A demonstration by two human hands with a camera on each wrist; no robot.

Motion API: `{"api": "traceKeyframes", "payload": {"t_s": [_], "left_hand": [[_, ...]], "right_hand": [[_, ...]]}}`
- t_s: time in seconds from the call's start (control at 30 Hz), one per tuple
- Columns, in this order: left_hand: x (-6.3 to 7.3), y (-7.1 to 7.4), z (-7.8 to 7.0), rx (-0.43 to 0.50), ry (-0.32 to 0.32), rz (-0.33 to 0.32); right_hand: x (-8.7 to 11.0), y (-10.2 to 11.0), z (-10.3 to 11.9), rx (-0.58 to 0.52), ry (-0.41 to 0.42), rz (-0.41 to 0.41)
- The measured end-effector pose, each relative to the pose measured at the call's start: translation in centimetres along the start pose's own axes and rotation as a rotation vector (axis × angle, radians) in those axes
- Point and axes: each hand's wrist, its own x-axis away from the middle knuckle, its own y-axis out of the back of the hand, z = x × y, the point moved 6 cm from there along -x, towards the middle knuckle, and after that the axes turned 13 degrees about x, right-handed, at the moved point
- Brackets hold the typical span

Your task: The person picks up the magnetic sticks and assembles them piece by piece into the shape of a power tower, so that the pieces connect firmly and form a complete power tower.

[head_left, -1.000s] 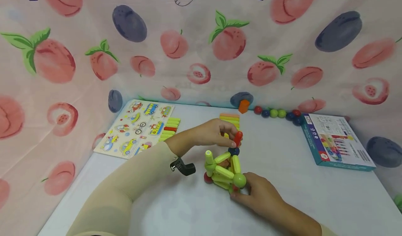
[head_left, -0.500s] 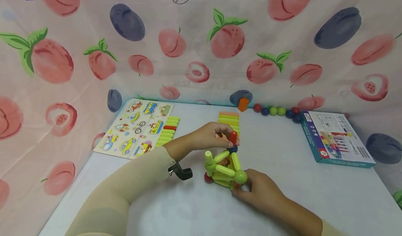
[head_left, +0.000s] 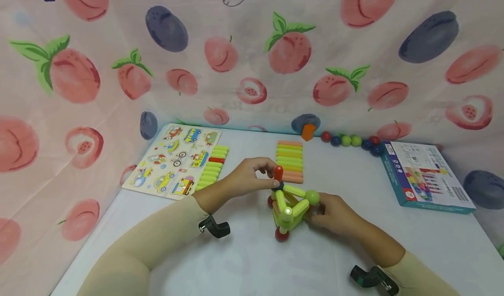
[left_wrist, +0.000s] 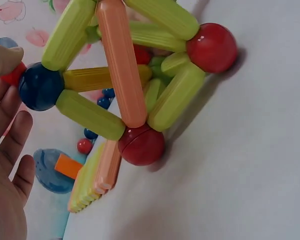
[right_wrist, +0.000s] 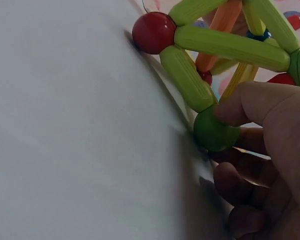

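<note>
A frame of yellow-green, yellow and orange rods (head_left: 300,208) joined by coloured balls stands on the table in the head view. At its far-left corner my left hand (head_left: 248,177) pinches a short red rod (head_left: 278,173) that points up from a dark blue ball (left_wrist: 41,86). My right hand (head_left: 338,215) is at the opposite side, thumb and fingers around a low green ball (right_wrist: 215,131), as the right wrist view shows. Red balls (left_wrist: 141,145) form lower corners at the tabletop. Another yellow-green rod (head_left: 287,217) rises from the near corner.
Behind the frame lies a row of orange and yellow-green rods (head_left: 289,156). Left of it are a picture puzzle board (head_left: 167,162) and more rods (head_left: 212,169). Loose balls (head_left: 345,141), an orange block (head_left: 308,132) and a flat box (head_left: 429,173) sit at the back right.
The frame has turned on the table, so a red-ball corner now faces me. My left hand has moved left with the red rod, and my right hand has moved farther away from me.
</note>
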Motion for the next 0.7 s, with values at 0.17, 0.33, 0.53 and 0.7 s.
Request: {"api": "traceKeyframes", "payload": {"t_s": [0.17,0.33,0.53,0.7], "left_hand": [[1.3,-0.4,0.0,0.042,0.009,-0.001],[2.8,-1.3,-0.4,0.083,-0.019,0.024],[4.6,-2.6,-1.1,0.093,-0.077,0.037],[6.0,-3.3,-1.4,0.104,-0.147,0.068]], "right_hand": [[-0.6,0.5,-0.3,0.016,0.016,-0.077],[-1.1,0.4,-0.3,0.031,0.009,-0.115],[-1.4,-0.7,0.4,-0.105,-0.007,-0.034],[-1.9,-1.1,1.5,-0.153,0.056,0.002]]}}
